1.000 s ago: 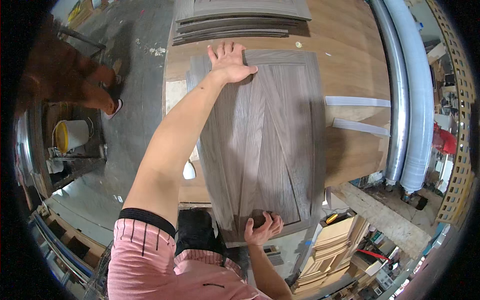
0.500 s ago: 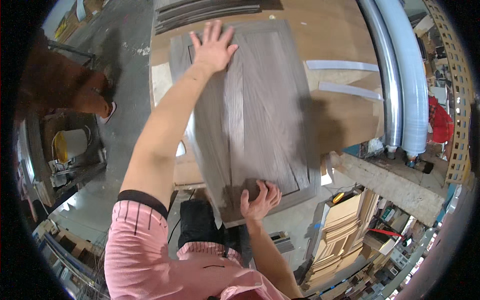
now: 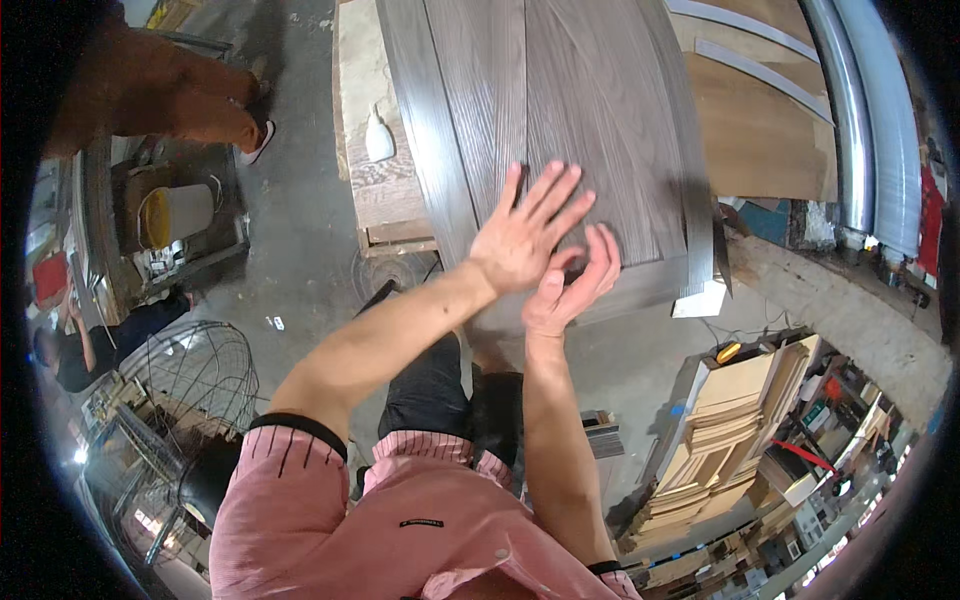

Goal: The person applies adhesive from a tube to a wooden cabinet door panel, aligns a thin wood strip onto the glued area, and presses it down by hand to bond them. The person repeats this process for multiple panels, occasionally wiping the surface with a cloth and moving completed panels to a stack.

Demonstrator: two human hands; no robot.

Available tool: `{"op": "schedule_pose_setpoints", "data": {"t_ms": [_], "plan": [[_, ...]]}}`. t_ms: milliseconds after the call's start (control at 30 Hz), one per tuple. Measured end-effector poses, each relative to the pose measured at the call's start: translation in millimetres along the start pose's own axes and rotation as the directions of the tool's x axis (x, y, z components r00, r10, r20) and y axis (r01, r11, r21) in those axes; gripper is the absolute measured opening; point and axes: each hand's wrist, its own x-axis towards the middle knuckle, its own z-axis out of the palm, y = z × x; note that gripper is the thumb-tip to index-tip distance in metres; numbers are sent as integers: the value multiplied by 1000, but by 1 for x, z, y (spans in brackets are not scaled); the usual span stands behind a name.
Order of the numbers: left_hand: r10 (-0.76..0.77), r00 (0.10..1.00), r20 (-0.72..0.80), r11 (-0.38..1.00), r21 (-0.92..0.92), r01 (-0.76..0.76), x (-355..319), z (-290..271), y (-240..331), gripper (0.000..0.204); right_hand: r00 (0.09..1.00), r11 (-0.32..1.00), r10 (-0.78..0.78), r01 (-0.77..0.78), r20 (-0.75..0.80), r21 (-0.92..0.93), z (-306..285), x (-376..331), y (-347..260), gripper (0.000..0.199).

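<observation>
A grey wood-grain cabinet door panel [image 3: 560, 120] lies flat on a wooden workbench [image 3: 385, 205]. My left hand [image 3: 525, 235] rests flat on the panel near its front edge, fingers spread. Right beside it, my right hand [image 3: 572, 285] sits at the panel's front edge, fingers apart and lightly curled, touching the left hand. Neither hand holds anything.
A white bottle-shaped object [image 3: 379, 135] lies on the bench left of the panel. Light wooden boards [image 3: 760, 140] and grey pipes [image 3: 860, 110] lie to the right. Another person in brown [image 3: 150, 90] stands at upper left, near a bucket [image 3: 175, 215]. Stacked wooden parts [image 3: 730, 440] lie lower right.
My left hand has slid back from the panel's far end to its near edge, meeting my right hand. The view has moved closer over the panel.
</observation>
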Motion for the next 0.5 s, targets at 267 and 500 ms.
{"op": "schedule_pose_setpoints", "data": {"t_ms": [267, 500], "plan": [[-9, 1000, -16, 997, 77, 10, -28, 1, 24, 68, 995, 990, -88, 92, -47, 103, -9, -1, 1, 76], [-400, 915, -53, 915, -75, 395, -76, -12, 30, 81, 977, 996, -6, -12, 215, 83, -52, -5, 17, 44]]}}
